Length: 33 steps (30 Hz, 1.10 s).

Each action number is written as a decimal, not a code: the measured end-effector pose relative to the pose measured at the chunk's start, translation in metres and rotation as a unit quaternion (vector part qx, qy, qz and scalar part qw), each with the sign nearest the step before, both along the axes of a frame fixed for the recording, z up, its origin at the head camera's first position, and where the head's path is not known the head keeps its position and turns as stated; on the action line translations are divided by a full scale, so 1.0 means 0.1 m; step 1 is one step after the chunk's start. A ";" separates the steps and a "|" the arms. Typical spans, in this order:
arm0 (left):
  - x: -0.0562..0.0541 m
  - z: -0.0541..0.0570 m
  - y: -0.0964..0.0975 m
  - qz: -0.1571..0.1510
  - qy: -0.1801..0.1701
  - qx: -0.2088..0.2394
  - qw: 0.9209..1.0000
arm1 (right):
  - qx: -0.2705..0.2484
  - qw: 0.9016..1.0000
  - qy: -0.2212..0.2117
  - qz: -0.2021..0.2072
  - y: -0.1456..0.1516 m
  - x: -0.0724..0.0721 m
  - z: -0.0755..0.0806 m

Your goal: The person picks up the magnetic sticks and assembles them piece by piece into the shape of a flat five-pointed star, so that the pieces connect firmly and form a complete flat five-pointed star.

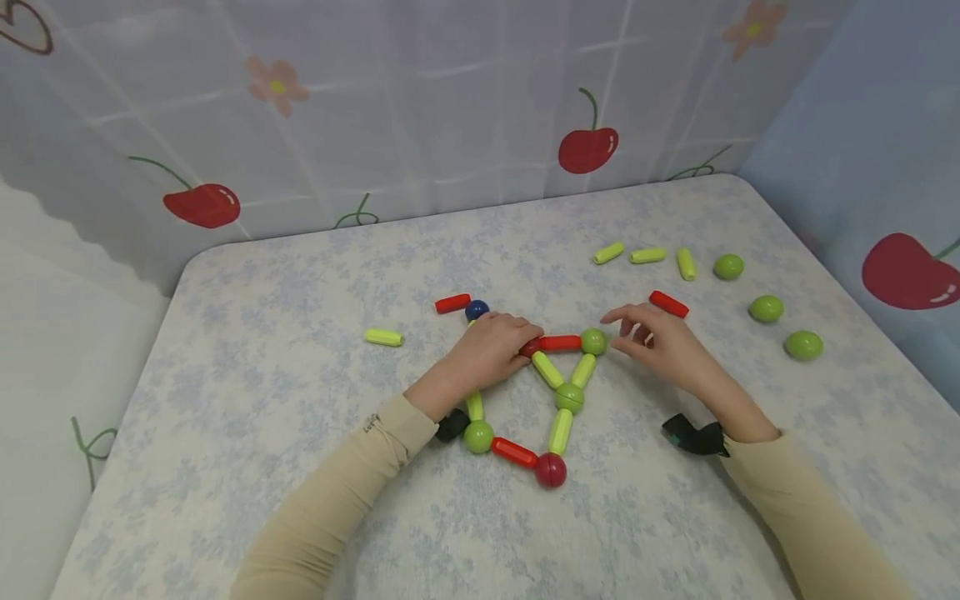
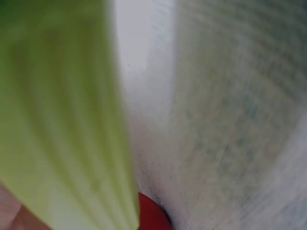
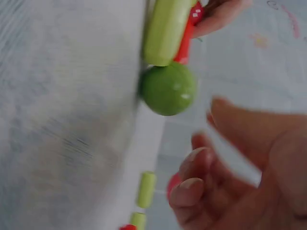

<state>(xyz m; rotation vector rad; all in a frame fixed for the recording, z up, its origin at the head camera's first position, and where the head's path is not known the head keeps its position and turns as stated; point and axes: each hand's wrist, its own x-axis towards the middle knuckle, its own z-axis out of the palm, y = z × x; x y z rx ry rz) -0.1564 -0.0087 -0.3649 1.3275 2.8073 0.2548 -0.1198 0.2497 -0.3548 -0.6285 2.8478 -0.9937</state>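
Note:
My left hand (image 1: 491,346) reaches over a frame of toy building rods and balls lying on the table, and its thumb and fingers pinch a red ball (image 1: 531,347) at the frame's top. From that ball a red rod (image 1: 561,342) runs to a green ball (image 1: 593,342). Two yellow-green rods slope from these balls to another green ball (image 1: 569,397). Part of the frame's left side is hidden under my left hand. Just right of the upper green ball, my right hand (image 1: 663,346) is held with loosely bent fingers and nothing between them; the right wrist view shows a gap there.
A loose red rod (image 1: 669,304) lies beyond my right hand. Farther back are several yellow-green rods (image 1: 648,256), with green balls (image 1: 767,308) along the right side. Another red rod (image 1: 453,303) touches a blue ball (image 1: 477,310); a yellow-green rod (image 1: 384,337) lies left.

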 end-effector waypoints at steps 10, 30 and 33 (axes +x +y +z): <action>0.01 0.01 -0.01 0.001 0.004 -0.013 1.000 | 0.154 0.965 0.161 0.140 -0.26 0.15 -0.08; 0.01 0.10 -0.17 0.010 -0.024 -0.025 0.999 | 0.105 0.982 0.106 -0.114 0.51 0.01 0.15; 0.02 0.11 -0.17 0.015 -0.005 -0.030 0.999 | 0.098 0.975 0.092 -0.178 0.71 -0.02 0.13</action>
